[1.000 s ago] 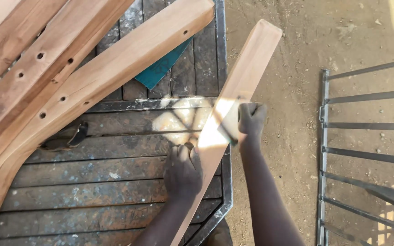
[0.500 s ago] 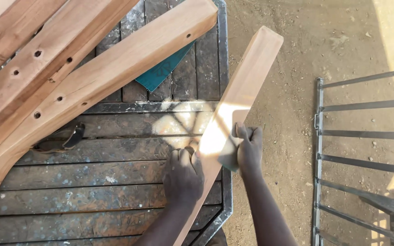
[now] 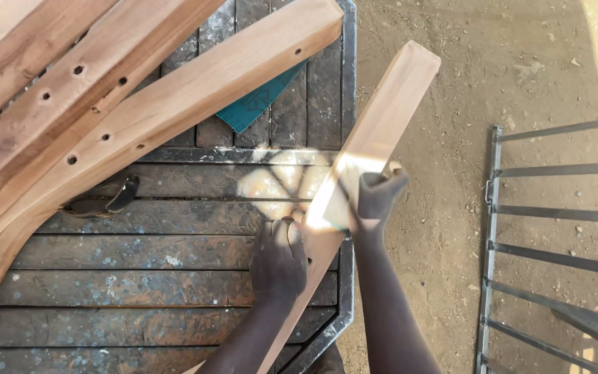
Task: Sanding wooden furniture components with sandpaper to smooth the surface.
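A pale, smooth wooden plank (image 3: 375,145) ran diagonally from the lower middle of the frame up to the upper right, its top end jutting past the edge of a dark slatted worktable (image 3: 140,277) and over sandy ground (image 3: 520,69). The left hand (image 3: 278,260) sat at lower centre with fingers curled together over the plank's left edge, pinning it to the table. The right hand (image 3: 376,195), just right of centre, had its fingers closed around the plank's right edge; a small pale piece seemed tucked under them, possibly sanding paper, though a bright sun glare hid it. Judging from this, the rubbing would go best with the left hand pressing firmly so the overhanging plank could not pivot, and with strokes following the grain along the length. In the upper left lay several heavier reddish timber beams (image 3: 105,118) with drilled holes, stacked at an angle. A teal sheet (image 3: 257,104) peeked from under them. A grey metal grille (image 3: 555,242) lay on the ground at right.
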